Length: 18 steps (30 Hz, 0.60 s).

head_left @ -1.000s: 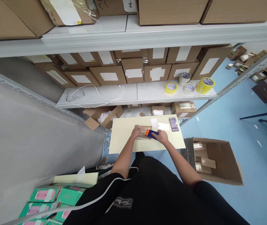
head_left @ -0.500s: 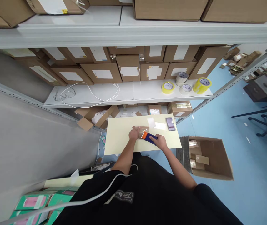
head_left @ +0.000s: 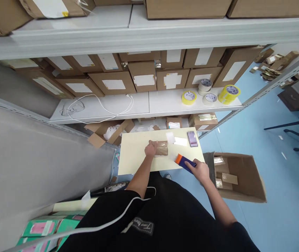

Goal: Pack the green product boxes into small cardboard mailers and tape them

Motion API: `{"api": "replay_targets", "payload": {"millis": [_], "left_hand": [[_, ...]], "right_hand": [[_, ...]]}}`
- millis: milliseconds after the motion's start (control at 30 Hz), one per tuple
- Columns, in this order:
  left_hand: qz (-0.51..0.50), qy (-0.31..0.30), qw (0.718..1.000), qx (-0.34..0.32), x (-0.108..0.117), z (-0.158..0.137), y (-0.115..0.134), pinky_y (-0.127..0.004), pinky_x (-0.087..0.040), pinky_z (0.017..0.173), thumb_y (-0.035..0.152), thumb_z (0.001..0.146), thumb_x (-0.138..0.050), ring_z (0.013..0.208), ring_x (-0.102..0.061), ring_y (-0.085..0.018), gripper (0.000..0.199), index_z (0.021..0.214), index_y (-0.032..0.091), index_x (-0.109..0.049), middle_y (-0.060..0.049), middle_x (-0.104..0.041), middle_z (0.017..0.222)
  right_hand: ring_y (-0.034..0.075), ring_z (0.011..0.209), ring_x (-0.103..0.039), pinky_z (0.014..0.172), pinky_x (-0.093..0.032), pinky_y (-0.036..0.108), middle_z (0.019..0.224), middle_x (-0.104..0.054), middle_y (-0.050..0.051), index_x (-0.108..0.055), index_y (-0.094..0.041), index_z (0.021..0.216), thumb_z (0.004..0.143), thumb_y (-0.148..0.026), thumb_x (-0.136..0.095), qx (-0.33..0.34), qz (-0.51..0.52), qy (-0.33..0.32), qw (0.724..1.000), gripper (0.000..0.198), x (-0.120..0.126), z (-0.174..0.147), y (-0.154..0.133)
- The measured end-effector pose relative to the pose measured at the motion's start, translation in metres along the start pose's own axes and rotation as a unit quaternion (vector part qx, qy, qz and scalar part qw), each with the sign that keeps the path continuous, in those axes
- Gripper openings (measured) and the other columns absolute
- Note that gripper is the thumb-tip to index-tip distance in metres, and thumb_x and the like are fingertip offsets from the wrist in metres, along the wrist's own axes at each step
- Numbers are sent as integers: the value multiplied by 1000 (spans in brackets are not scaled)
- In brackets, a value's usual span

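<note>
The left hand (head_left: pixel 150 148) has fingers closed on the box (head_left: pixel 162 148) on the tabletop (head_left: pixel 133 157); the right hand (head_left: pixel 201 170) has fingers wrapped round the tool (head_left: pixel 187 164). This looks like taping; sticking tape calls for a still box.

- Small parcel (head_left: pixel 162 148): plain brown with a glossy sheen.
- Hand tool (head_left: pixel 186 165): dark blue handle, bright orange band towards the other end.
- Surface (head_left: pixel 135 154): pale cream-yellow.
- Paper slips (head_left: pixel 181 141): white.
- Flat rectangle (head_left: pixel 192 139): purple, its pattern blurred into blocks.
- Tape rolls (head_left: pixel 227 95): two yellow, the others whitish.
- Shelved boxes (head_left: pixel 144 69): brown with white labels.
- Shelf (head_left: pixel 165 101): white.
- Open carton (head_left: pixel 247 171): brown.
- Stacked packages (head_left: pixel 26 229): green with pink panels.
- Shirt (head_left: pixel 186 217): black, its patch (head_left: pixel 143 226) dark grey with white lettering.
- Cable (head_left: pixel 94 229): white.
- Floor (head_left: pixel 251 140): light blue.
- Wall (head_left: pixel 34 157): grey.
</note>
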<state>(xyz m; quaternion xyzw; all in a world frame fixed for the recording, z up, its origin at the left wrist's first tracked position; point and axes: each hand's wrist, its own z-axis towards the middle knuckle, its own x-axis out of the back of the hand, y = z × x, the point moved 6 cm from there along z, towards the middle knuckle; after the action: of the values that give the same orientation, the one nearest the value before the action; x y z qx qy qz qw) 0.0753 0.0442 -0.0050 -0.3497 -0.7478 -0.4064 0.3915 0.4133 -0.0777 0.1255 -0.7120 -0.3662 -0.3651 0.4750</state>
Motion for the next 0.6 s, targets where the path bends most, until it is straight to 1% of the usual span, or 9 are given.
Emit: {"api": "replay_targets", "payload": {"millis": [100,200,300,367,467,533,600], "left_hand": [[5,9,1000,-8,-4,0,4,-42,-53,94,67,105,-33,110,-75,-35,61,137,19,-52,-19,-78,114],[14,1,1000,-2,-6,1,2,-41,-52,93,69,104,-32,110,-74,-35,62,136,20,-52,-19,-78,114],[14,0,1000,-2,-6,3,1,-41,-52,91,71,104,-33,110,-74,-35,63,136,20,-51,-19,-78,114],[14,3,1000,-4,-6,3,1,-41,-52,90,71,104,-32,109,-74,-35,63,137,20,-51,-19,-78,113],[12,1,1000,-3,-7,2,1,-41,-52,89,71,104,-30,108,-74,-35,64,136,21,-51,-19,-78,113],[8,-4,1000,1,-7,2,1,-40,-52,88,72,103,-30,108,-74,-35,64,136,21,-51,-18,-78,114],[4,-9,1000,1,-7,3,1,-40,-51,88,72,103,-30,109,-73,-35,64,136,21,-51,-18,-78,116]], "right_hand": [[24,63,-66,57,-35,28,58,-66,4,-50,-26,63,89,-72,-62,-29,42,-7,999,54,3,-3,31],[25,62,-66,58,-36,29,57,-65,4,-50,-27,63,88,-77,-59,-40,49,-3,998,57,2,-7,50],[25,63,-66,58,-37,29,58,-66,5,-50,-27,63,89,-77,-58,-41,41,0,998,57,6,-7,63],[25,66,-68,58,-36,29,60,-68,5,-53,-26,66,90,-75,-60,-41,15,-5,999,54,9,-5,68],[26,70,-70,57,-33,29,68,-72,7,-61,-25,73,91,-70,-64,-36,-53,-15,998,48,12,2,69],[26,73,-72,58,-33,29,74,-75,9,-67,-23,81,93,-67,-64,-28,-102,-21,994,46,10,9,64],[27,77,-74,60,-36,29,81,-77,13,-70,-20,88,96,-64,-63,-22,-146,-23,989,46,1,20,57]]}}
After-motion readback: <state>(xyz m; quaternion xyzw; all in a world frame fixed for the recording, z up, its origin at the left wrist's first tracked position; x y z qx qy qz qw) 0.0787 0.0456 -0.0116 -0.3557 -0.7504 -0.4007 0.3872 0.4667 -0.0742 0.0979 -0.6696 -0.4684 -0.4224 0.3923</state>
